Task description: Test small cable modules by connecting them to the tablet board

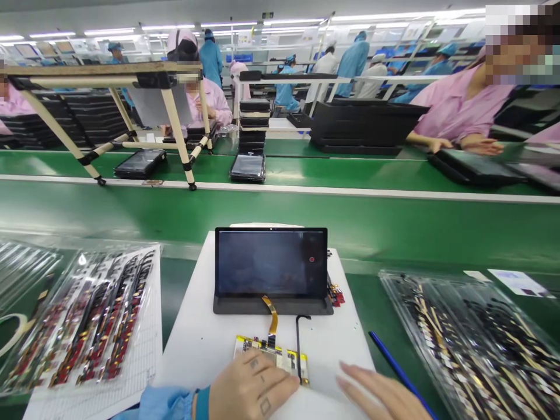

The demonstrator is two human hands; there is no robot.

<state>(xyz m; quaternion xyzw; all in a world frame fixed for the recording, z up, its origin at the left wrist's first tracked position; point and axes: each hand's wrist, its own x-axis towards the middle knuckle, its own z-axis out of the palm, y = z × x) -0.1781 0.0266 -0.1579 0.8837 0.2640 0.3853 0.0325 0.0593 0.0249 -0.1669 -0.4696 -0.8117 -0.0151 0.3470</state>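
Note:
My left hand (254,385), in a blue sleeve and teal wristband, is closed over a circuit board (283,357) with yellow-edged parts; its thumb is hidden. Near its fingertips a thin black cable (298,344) runs up from the board and bends at the top. An orange flex ribbon (273,319) joins the board to a lit screen (271,262) propped on a dark stand (271,305). My right hand (380,394) is beside the board, fingers stretched out and apart from it, holding nothing. All this lies on a white work surface (192,332).
Clear trays hold red-and-black cable parts (118,315) at left and black-and-tan cables (464,344) at right. A blue pen-like stick (400,370) lies by the right tray. Across the green bench (394,221), a pipe-frame rack (175,128) and stacked devices (248,166) stand before co-workers.

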